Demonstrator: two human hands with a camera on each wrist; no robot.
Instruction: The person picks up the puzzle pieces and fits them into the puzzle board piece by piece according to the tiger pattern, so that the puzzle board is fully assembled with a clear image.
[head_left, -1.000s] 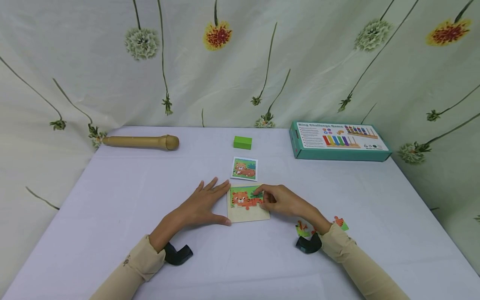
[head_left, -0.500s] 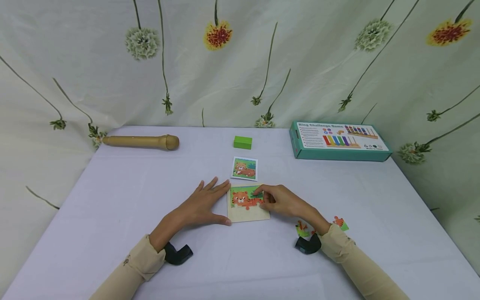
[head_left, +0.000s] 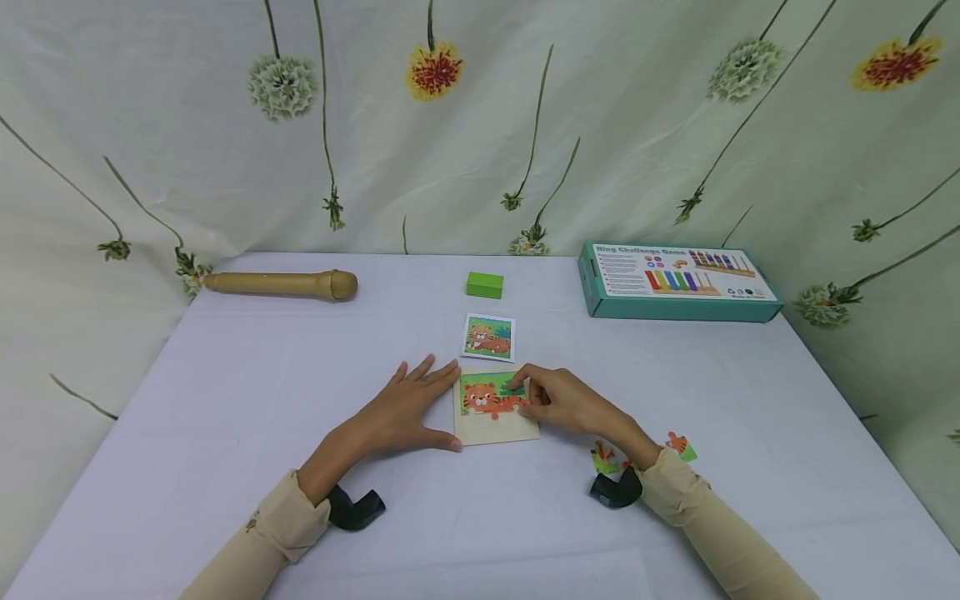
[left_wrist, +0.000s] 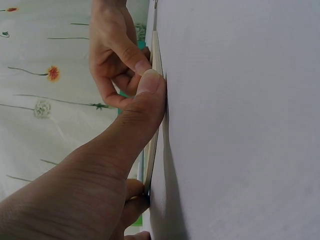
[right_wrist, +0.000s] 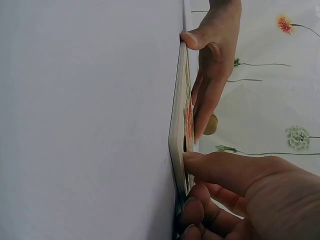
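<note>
A wooden puzzle board lies flat on the table, its tray partly filled with tiger puzzle pieces. My left hand rests along the board's left edge, fingers spread and thumb at the near corner. Over the board's right side, my right hand has index finger and thumb on a puzzle piece with green and orange on it, mostly covered by the fingers. In the right wrist view the thumb presses at the board's edge. Just beyond the board lies a tiger picture card.
Loose puzzle pieces lie by my right wrist, partly hidden, with another piece beyond the sleeve. Farther back are a green block, a teal game box and a tan microphone-shaped stick. Black wrist cameras sit under both wrists.
My right index finger and knuckles have shifted very slightly at the board's right side. The left hand and the board stay where they were.
</note>
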